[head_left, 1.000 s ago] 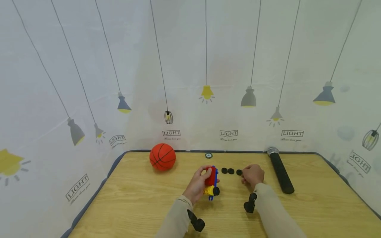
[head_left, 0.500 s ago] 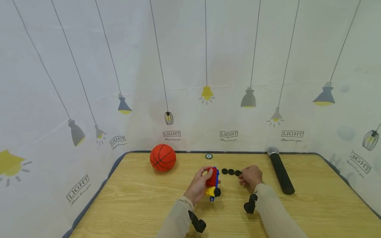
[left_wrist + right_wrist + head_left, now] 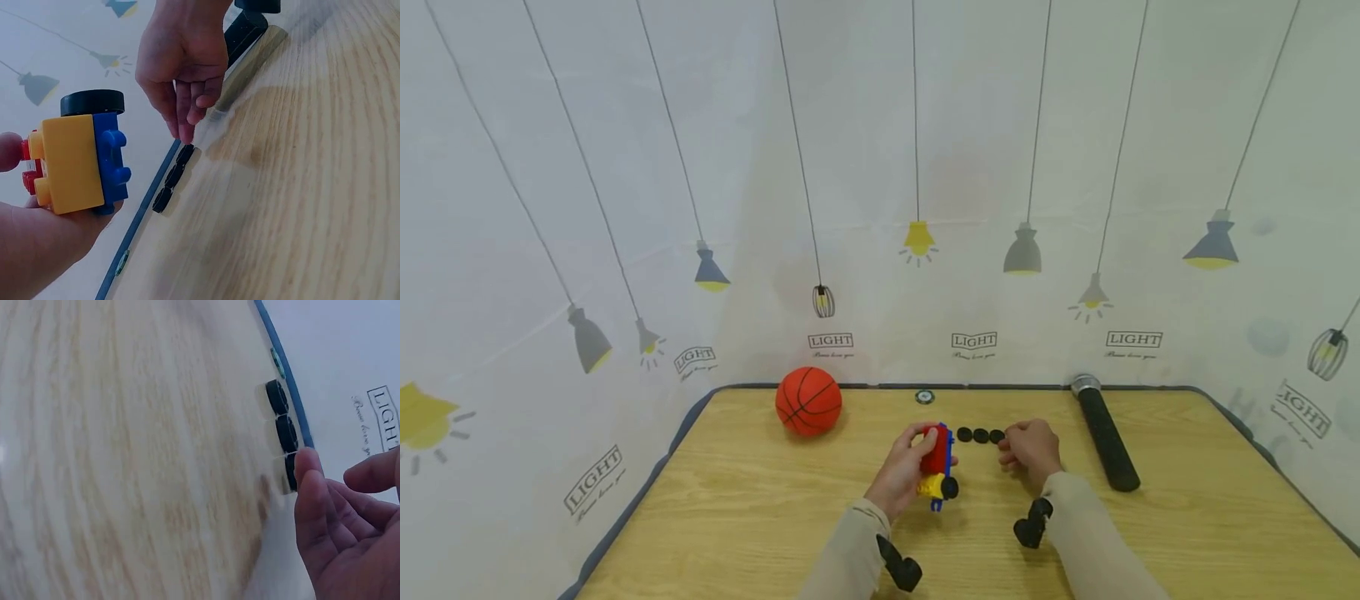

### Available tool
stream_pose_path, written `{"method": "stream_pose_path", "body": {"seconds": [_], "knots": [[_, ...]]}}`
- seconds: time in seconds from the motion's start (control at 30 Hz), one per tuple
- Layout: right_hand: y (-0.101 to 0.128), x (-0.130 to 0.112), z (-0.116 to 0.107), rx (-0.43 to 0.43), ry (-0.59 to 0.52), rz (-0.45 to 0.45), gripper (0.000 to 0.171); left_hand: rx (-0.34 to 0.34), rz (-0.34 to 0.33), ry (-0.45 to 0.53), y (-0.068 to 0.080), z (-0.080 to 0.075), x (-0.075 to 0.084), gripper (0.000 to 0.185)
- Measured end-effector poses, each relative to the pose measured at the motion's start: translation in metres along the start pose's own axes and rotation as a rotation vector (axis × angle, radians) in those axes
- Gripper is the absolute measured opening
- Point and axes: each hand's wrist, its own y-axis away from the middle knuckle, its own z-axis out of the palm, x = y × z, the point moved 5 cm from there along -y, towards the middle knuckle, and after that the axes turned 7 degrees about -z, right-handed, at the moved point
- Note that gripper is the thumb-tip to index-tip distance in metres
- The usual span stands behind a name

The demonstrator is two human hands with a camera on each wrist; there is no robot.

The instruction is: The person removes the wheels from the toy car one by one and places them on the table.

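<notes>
My left hand (image 3: 916, 450) grips a small block toy car (image 3: 937, 463), red, yellow and blue with a black wheel, held just above the table. The left wrist view shows the toy car (image 3: 78, 159) with its yellow and blue blocks facing out. Three loose black wheels (image 3: 981, 435) lie in a row just right of it. My right hand (image 3: 1011, 448) has loosely curled fingers, and one fingertip (image 3: 307, 470) touches the end wheel (image 3: 289, 476) nearest it. In the left wrist view the right hand (image 3: 184, 59) points down at the wheels (image 3: 175, 175).
An orange basketball (image 3: 808, 402) sits at the back left of the wooden table (image 3: 737, 517). A black microphone (image 3: 1105, 446) lies at the back right. A small round disc (image 3: 925, 397) rests by the rear edge. A printed curtain surrounds the table.
My right hand has crept left, and the end wheel now lies closer to the other two. The left hand with the toy car has stayed nearly still.
</notes>
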Motion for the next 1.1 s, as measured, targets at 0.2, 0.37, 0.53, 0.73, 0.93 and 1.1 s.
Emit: {"method": "stream_pose_path", "body": {"seconds": [0.2,0.37,0.53,0.73,0.93,1.1], "knots": [[0.015,-0.02,0.002,-0.048,-0.011,-0.09,0.03,0.024,0.005,0.017,-0.001,-0.002,-0.001,0.042],[0.028,-0.035,0.002,-0.098,-0.034,-0.127,0.03,0.046,-0.007,0.043,-0.004,-0.005,-0.002,0.043],[0.038,-0.046,0.003,-0.137,-0.045,-0.18,0.029,0.027,0.001,0.06,-0.007,-0.005,-0.002,0.045],[0.053,-0.06,0.006,-0.226,-0.029,-0.3,0.025,-0.007,0.031,0.086,-0.01,-0.004,-0.002,0.049],[0.07,-0.069,0.013,-0.303,0.012,-0.472,0.017,0.032,0.063,0.091,-0.011,-0.004,-0.001,0.047],[0.08,-0.067,0.024,-0.332,0.068,-0.537,0.017,0.038,0.073,0.079,-0.012,-0.002,-0.002,0.047]]}}
